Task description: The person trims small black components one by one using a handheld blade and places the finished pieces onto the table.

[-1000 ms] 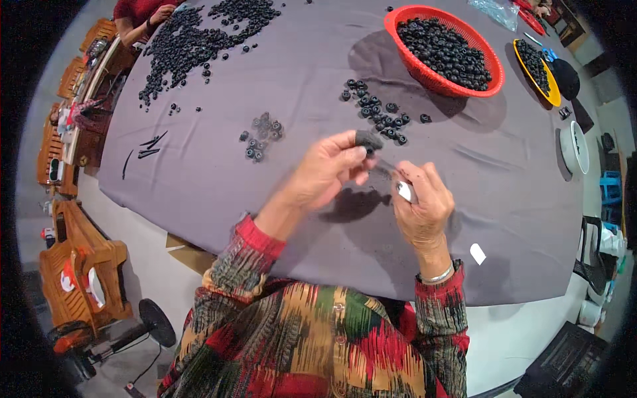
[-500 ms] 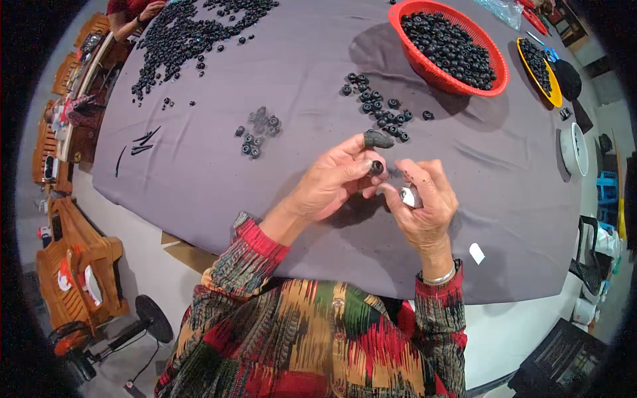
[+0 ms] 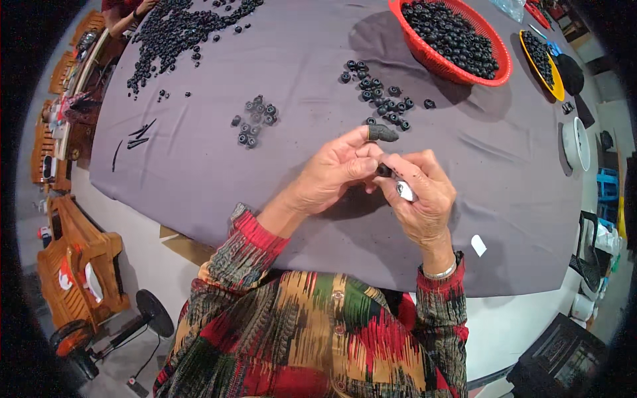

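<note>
1. Left hand (image 3: 335,174) is curled above the grey cloth (image 3: 219,179), and its fingertips pinch a small black ring part (image 3: 383,170); the forefinger wears a dark rubber fingertip cover (image 3: 383,133).
2. Right hand (image 3: 424,199) is closed around a small tool with a white tip (image 3: 405,192), and it touches the same ring part from the other side.
3. Just beyond the hands lies a loose group of black parts (image 3: 381,99), and a smaller group (image 3: 253,121) is to the left.
4. At the far edge stands a red basket (image 3: 424,56) full of such parts.
</note>
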Action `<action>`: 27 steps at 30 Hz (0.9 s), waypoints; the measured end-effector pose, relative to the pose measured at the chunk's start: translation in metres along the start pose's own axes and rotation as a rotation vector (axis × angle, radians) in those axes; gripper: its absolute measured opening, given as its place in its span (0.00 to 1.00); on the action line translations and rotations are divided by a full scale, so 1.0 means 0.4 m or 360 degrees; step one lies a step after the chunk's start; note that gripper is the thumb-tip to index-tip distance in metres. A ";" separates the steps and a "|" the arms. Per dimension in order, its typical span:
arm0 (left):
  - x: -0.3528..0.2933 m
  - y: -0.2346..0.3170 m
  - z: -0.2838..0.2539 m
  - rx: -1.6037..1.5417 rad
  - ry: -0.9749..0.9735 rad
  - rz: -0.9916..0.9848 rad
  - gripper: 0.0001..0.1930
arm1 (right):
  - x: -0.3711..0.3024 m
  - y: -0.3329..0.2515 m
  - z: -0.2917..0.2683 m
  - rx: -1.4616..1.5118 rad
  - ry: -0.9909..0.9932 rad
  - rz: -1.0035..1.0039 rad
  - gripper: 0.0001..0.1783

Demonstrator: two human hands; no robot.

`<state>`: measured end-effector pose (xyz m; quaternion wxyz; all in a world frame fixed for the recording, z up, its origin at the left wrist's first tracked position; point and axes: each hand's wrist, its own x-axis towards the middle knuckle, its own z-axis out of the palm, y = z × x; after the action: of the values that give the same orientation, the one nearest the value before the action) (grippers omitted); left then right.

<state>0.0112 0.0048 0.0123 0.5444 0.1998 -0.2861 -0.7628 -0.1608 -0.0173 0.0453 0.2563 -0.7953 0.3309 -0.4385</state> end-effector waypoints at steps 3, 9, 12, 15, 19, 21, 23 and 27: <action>-0.002 0.007 0.010 -0.0086 0.0102 -0.0090 0.24 | 0.000 0.010 -0.002 0.0001 0.0053 -0.0021 0.21; 0.003 -0.014 0.001 -0.0049 0.0019 -0.0037 0.23 | 0.000 0.006 -0.008 -0.0088 -0.0046 -0.0047 0.21; 0.004 -0.019 -0.003 -0.0235 0.0044 -0.0099 0.23 | -0.001 0.002 -0.007 -0.0100 -0.0061 -0.0053 0.21; 0.003 -0.027 -0.016 -0.0309 -0.0014 -0.0021 0.23 | -0.004 0.000 0.000 -0.0112 -0.0030 -0.0089 0.21; 0.009 -0.020 -0.002 -0.0290 0.0041 -0.0104 0.26 | 0.000 -0.012 -0.003 -0.0036 0.0017 -0.0019 0.21; 0.010 -0.015 -0.003 -0.0252 0.0081 -0.0131 0.28 | 0.016 -0.024 -0.010 0.0013 -0.0107 0.0073 0.18; 0.011 -0.002 -0.014 -0.0210 -0.0170 -0.0148 0.31 | 0.014 -0.016 -0.015 0.0039 -0.0240 0.0059 0.16; 0.005 0.009 -0.001 -0.0048 -0.0135 -0.0193 0.25 | 0.011 -0.003 -0.025 0.0133 -0.0456 0.0185 0.12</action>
<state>0.0135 0.0020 0.0142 0.4875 0.1761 -0.2846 -0.8065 -0.1672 -0.0210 0.0536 0.3586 -0.8179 0.3179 -0.3185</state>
